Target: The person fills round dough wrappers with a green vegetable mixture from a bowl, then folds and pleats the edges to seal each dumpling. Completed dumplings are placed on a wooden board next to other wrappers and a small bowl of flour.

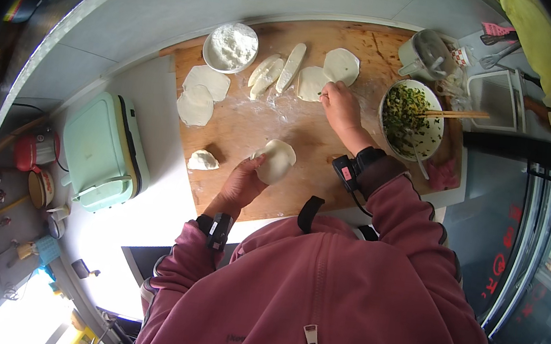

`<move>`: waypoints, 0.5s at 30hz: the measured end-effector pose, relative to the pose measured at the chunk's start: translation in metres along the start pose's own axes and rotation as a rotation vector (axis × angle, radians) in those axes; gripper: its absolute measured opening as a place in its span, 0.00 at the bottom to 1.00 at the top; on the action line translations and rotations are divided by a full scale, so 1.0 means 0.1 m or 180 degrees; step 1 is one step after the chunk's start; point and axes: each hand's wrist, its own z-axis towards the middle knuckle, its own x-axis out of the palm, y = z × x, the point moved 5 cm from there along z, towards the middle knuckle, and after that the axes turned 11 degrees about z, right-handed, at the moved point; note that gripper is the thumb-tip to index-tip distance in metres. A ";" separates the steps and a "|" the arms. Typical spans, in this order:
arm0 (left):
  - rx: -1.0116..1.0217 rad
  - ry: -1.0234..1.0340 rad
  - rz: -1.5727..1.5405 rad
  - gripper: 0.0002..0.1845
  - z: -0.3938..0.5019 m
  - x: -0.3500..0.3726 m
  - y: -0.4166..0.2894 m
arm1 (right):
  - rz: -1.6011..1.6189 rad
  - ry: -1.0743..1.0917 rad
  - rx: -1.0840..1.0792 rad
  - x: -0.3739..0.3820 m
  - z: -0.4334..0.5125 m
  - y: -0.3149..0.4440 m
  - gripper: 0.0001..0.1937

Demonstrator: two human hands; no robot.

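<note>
My left hand [246, 181] holds a round dough wrapper [277, 163] by its edge, thumb on top, above the wooden board [320, 141]. Over the edge of two overlapping dough wrappers [312, 84] at the back is my right hand [340, 108], its thumb and fingertips pinched together. A tiny green speck shows at those fingertips; whether it is pinched or lies on the dough I cannot tell. To the right stands a white bowl [437, 145] of chopped green and yellow filling [404, 110], with chopsticks [455, 115] and a metal spoon [419, 158] in it.
A bowl of flour [231, 47], dough strips [291, 68], more flat wrappers [196, 104] and a dough lump [203, 160] are on the board. Left of it sits a mint-green lidded electric appliance [102, 151]. At the back right are a clear lidded container [426, 54] and a white basket [493, 98].
</note>
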 end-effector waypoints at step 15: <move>-0.0051 0.0005 -0.0059 0.32 0.12 0.00 0.02 | 0.0610 -0.0940 -0.0089 -1.20 -0.05 0.12 0.05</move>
